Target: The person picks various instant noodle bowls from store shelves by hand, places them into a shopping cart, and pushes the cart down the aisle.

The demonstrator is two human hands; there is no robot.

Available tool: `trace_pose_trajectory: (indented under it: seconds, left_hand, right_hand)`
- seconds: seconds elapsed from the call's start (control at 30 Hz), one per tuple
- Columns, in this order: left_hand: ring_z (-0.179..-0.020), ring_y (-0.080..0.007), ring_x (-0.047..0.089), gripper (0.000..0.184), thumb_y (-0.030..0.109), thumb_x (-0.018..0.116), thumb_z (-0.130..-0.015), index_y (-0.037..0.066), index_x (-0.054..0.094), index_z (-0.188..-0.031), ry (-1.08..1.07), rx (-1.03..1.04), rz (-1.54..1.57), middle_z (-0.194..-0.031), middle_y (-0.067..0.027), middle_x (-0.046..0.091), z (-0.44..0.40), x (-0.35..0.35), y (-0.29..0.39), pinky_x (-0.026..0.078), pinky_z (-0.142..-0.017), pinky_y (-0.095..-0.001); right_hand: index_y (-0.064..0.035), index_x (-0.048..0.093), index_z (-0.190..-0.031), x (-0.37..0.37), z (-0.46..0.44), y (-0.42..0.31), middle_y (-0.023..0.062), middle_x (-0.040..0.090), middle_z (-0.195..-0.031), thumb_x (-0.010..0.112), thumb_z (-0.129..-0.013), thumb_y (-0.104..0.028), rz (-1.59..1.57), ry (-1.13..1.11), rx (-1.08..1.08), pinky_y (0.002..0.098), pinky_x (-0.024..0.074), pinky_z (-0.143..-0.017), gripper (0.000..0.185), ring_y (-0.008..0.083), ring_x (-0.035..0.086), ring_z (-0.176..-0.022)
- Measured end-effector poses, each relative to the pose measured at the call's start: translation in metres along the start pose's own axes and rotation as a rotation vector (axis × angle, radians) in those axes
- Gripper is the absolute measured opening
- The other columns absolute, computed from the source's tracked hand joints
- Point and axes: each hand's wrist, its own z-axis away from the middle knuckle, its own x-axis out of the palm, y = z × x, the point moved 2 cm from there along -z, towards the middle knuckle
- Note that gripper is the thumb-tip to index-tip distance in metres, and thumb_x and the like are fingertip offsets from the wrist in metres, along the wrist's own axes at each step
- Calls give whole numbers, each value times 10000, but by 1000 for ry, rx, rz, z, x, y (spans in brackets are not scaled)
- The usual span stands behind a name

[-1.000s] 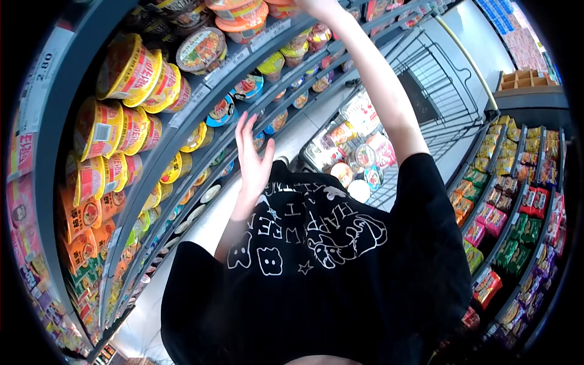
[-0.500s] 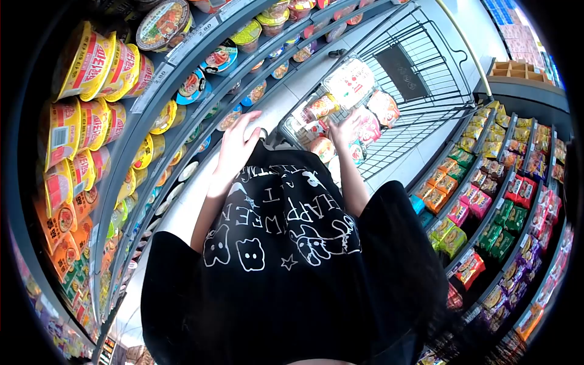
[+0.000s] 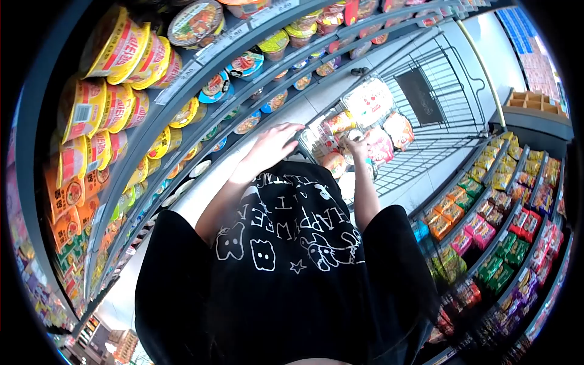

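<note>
My right hand [image 3: 358, 146] reaches into the shopping cart [image 3: 420, 155], its fingers curled round a small item with a white and dark top [image 3: 354, 135] whose kind I cannot make out. Near it lie a pink package [image 3: 381, 146], a yellow-and-red noodle cup [image 3: 340, 122] and a round cup [image 3: 333, 163]. Further in are a white package with red fruit prints [image 3: 368, 100] and an orange-and-white package [image 3: 399, 130]. My left hand [image 3: 275, 146] hovers beside the cart's near left corner, fingers stretched out, holding nothing.
Curved-looking shelves of cup noodles [image 3: 115, 109] rise on the left, with price labels [image 3: 225, 39] along their edges. On the right, a rack of bagged noodles [image 3: 505, 237] stands close to the cart. A wooden divided box [image 3: 535, 103] sits atop that rack's far end.
My right hand has closed from loosely spread fingers onto a small item in the cart. My left hand has shifted right, towards the cart. The whole view has turned slightly.
</note>
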Motion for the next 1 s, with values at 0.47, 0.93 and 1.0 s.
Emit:
trace_pose_trajectory:
  seconds: [0.47,0.93,1.0]
  left_hand:
    - [-1235,-312,235,952,201,748,-512,83,233,-1305,68,281,-123,-1335,-153,219,-2,-18,47,212,-1011,-424]
    - [-1099,-273,393,888,162,783,-494,35,267,-1205,991,249,52,-1171,-172,351,-3,-111,60,326,-929,-358]
    - [-1106,-243,372,913,171,783,-522,14,216,-1221,1156,268,116,-1202,-158,301,-14,-137,71,317,-937,-347]
  right_hand:
    - [-88,392,-1191,-128,198,-106,196,311,-1187,691,-525,-141,-480,-17,-1145,424,295,-948,732,346,318,-1146]
    - [-13,331,-1232,-64,143,-81,180,394,-1195,554,-800,-155,-740,-94,-760,326,342,-901,506,253,398,-1095]
    - [25,339,-1213,-35,101,-51,215,400,-1193,589,-775,-193,-615,-65,-698,344,346,-897,550,292,401,-1101]
